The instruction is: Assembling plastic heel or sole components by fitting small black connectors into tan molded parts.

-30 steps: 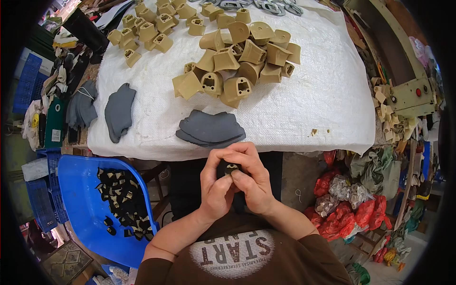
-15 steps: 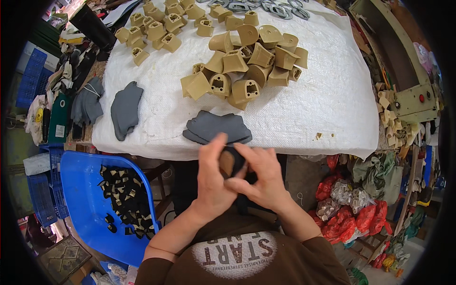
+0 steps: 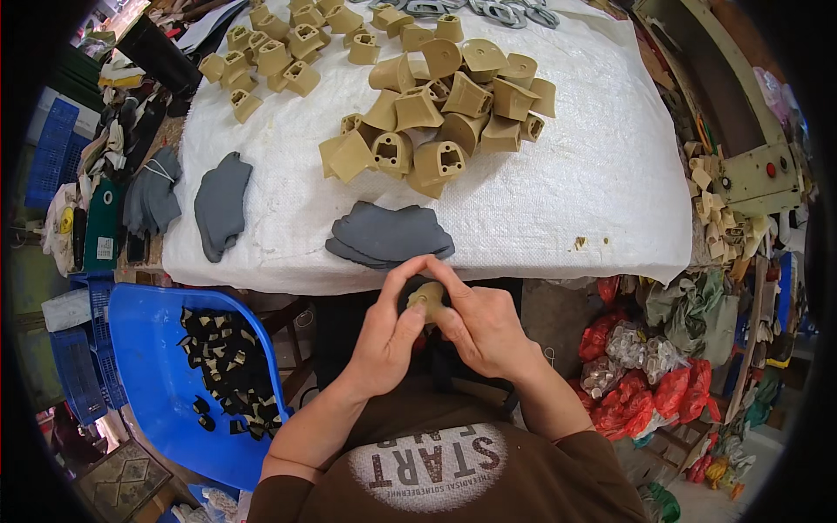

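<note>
Just off the table's front edge, a tan shoe heel [image 3: 425,298] with a dark covering around its side is between my hands. My left hand [image 3: 388,336] grips it from the left, its thumb on the heel's tan face. From the other side my right hand [image 3: 484,324] is closed on it too, and the fingertips of both hands meet at the far side. How far the covering goes round is hidden by the fingers. Directly beyond the hands lies a stack of dark grey cut cover pieces [image 3: 388,234].
Bare tan heels [image 3: 418,109] are heaped on the white sheet [image 3: 558,205], with more at the far left. More grey pieces [image 3: 221,209] and a tied bundle [image 3: 155,196] lie left. A blue tub [image 3: 144,375] holds dark-covered heels [image 3: 228,366]. Red bags [image 3: 623,405] sit lower right.
Between my hands the heel has turned, so its tan face now shows where the dark side and a brownish patch were. Both thumbs have shifted onto it. The view has moved slightly.
</note>
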{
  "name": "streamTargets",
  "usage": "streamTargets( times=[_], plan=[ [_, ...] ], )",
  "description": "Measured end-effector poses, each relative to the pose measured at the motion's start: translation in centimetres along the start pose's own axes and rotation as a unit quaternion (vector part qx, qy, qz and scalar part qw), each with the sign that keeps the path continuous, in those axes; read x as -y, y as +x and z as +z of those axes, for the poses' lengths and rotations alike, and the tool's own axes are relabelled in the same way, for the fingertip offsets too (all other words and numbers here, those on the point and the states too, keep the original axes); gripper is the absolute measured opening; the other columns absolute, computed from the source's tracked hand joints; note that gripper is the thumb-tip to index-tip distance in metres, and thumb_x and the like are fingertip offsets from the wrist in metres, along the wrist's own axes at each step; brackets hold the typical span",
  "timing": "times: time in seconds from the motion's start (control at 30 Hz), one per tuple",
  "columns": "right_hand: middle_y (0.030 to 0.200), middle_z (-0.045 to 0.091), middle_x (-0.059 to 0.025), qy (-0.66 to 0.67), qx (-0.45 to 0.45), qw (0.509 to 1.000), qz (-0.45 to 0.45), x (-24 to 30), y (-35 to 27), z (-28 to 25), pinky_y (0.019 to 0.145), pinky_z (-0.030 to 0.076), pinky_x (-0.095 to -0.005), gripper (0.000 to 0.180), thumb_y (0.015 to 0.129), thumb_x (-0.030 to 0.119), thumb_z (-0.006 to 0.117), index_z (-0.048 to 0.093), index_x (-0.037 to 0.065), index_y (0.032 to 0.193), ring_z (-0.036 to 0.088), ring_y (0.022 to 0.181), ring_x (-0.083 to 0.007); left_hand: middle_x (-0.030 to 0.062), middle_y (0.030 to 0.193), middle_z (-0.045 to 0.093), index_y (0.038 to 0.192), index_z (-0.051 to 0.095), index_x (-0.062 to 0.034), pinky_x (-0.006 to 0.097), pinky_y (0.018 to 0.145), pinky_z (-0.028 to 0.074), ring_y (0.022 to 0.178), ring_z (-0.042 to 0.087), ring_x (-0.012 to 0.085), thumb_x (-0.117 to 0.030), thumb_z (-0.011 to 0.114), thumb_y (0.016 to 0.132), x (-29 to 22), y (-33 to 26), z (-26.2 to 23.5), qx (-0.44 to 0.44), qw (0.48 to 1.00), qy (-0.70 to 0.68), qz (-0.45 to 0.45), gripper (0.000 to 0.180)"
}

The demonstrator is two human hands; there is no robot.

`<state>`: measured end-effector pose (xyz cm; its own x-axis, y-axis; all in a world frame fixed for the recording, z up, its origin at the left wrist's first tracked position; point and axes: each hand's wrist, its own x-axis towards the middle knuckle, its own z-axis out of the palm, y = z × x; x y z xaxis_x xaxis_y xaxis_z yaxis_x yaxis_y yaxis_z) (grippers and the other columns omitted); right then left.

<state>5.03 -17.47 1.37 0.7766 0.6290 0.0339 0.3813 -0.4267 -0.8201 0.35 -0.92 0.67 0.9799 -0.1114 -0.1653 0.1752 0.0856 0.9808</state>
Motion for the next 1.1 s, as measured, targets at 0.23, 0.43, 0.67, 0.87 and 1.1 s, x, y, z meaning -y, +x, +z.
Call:
streamTargets(
  times=[0.23, 0.43, 0.67, 0.87, 1.1],
  plan=[
    [0.098, 0.053, -0.0088, 0.300, -0.113, 0.945, -0.060, -1.3, 1.2, -0.2, 0.077, 0.041, -0.0286, 0.016, 0.091, 0.013, 0.052, 0.062, 0.002, 0.096, 0.051, 0.085, -0.0173, 0.0143, 0.128, 0.042, 0.136, 0.028, 0.0022, 0.031, 0.103, 0.029, 0.119, 0.041, 0.0192, -0.014, 0.045, 0.088, 0.0, -0.1, -0.4, 0.117, 0.992, -0.042, 0.014, 0.054],
    [0.111, 0.053, -0.0095, 0.458, 0.066, 0.884, -0.069, -2.6, 1.7, 0.2, 0.088, 0.040, -0.0300, 0.012, 0.090, 0.010, 0.052, 0.061, 0.002, 0.093, 0.051, 0.096, -0.0161, 0.0137, 0.124, 0.045, 0.133, 0.032, 0.0052, 0.030, 0.098, 0.033, 0.115, 0.043, 0.0178, -0.017, 0.046, 0.088, -0.4, -0.1, -0.1, 0.141, 0.990, -0.025, -0.005, 0.053],
    [0.115, 0.053, -0.0114, 0.276, -0.062, 0.953, -0.103, -2.2, 1.0, 2.0, 0.083, 0.043, -0.0303, 0.017, 0.092, 0.013, 0.048, 0.057, 0.003, 0.101, 0.053, 0.094, -0.0177, 0.0088, 0.104, 0.052, 0.126, 0.037, 0.0027, 0.026, 0.079, 0.044, 0.089, 0.053, 0.0138, -0.013, 0.043, 0.091, -0.2, 0.2, 1.0, 0.071, 0.996, -0.044, -0.026, 0.039],
    [0.124, 0.047, -0.0092, 0.502, -0.073, 0.861, 0.026, -0.9, -0.9, 3.8, 0.087, 0.041, -0.0325, 0.039, 0.098, 0.032, 0.035, 0.053, 0.004, 0.118, 0.052, 0.094, -0.0183, 0.0001, 0.085, 0.049, 0.126, 0.037, -0.0051, 0.022, 0.062, 0.040, 0.069, 0.045, 0.0062, -0.031, 0.042, 0.096, 0.7, 0.1, 1.3, 0.032, 0.974, -0.224, -0.027, 0.040],
    [0.115, 0.052, -0.0140, 0.269, -0.151, 0.951, -0.014, 0.5, -0.2, 3.9, 0.090, 0.041, -0.0313, 0.037, 0.095, 0.023, 0.039, 0.049, -0.001, 0.121, 0.054, 0.103, -0.0244, 0.0003, 0.090, 0.049, 0.120, 0.040, -0.0063, 0.023, 0.062, 0.040, 0.072, 0.046, 0.0072, -0.033, 0.039, 0.097, 2.0, 0.1, 2.1, -0.043, 0.979, -0.196, -0.017, 0.035]
  ],
)
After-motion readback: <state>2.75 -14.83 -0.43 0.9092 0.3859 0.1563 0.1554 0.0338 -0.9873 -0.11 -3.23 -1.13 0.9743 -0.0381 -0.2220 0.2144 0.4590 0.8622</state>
